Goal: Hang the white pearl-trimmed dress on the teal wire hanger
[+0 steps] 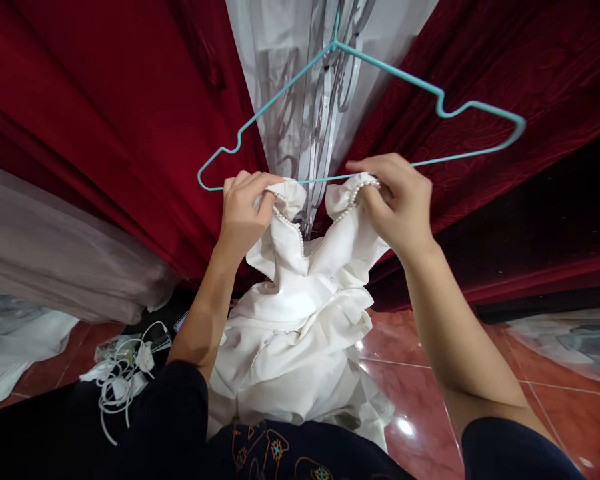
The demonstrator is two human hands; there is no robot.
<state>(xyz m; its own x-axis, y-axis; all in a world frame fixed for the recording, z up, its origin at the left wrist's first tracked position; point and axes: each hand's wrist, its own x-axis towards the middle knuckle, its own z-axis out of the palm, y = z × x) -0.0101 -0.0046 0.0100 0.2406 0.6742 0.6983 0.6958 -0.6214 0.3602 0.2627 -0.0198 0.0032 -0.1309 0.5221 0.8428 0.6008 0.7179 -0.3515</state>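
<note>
A white dress [305, 300] with ruffles and a pearl-beaded neckline hangs between my two hands. My left hand [247, 203] is closed around one ruffled shoulder, right at the lower bar of a light blue wire hanger [387, 67]. Around the other shoulder, my right hand [400, 200] is closed too, its fingers over the same bar. The hanger rises above both hands, its hook reaching the top of the view. The fabric between my fingers and the bar is partly hidden, so how the shoulders sit on the bar is unclear. The skirt falls toward my lap.
Dark red curtains [110, 120] flank a white ornate metal stand [323, 127]. At lower left, white cables [120, 390] lie tangled on a black surface. Reddish tiles [405, 373] cover the floor. Pale sheer fabric [570, 340] rests at the right.
</note>
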